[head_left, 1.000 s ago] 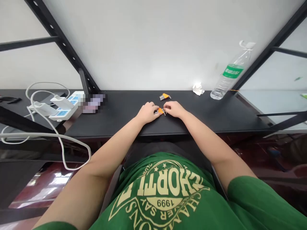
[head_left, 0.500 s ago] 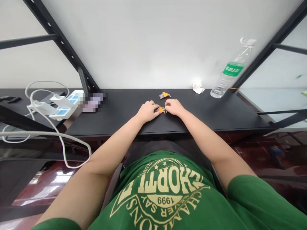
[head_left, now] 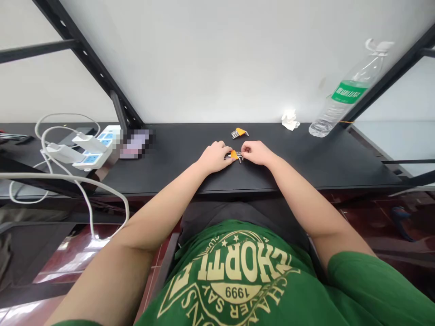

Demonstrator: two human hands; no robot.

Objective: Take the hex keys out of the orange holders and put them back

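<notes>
Low over the black tabletop [head_left: 163, 167], my left hand [head_left: 215, 157] grips the orange holder of a hex key set [head_left: 234, 155] between thumb and fingers. Silver keys stick out of it on both sides, their short bent ends toward the right. My right hand [head_left: 256, 152] is closed, its fingertips pinching at the bent end of a key on the right side of the set. Which key it pinches is hidden by the fingers. Just behind, a second hex key set [head_left: 239, 132] with an orange holder lies on the table.
A crumpled white tissue [head_left: 290, 120] and a large clear bottle [head_left: 346, 93] with a green label stand at the back right. On the left are a blurred phone [head_left: 135, 144], a white power strip [head_left: 98, 149] with chargers, and a looping white cable [head_left: 126, 206]. Black shelf posts rise at both sides.
The camera view has shifted slightly, so the scene sits a little further right. Both hands stay at the same hex key set, with no clear change in their hold.
</notes>
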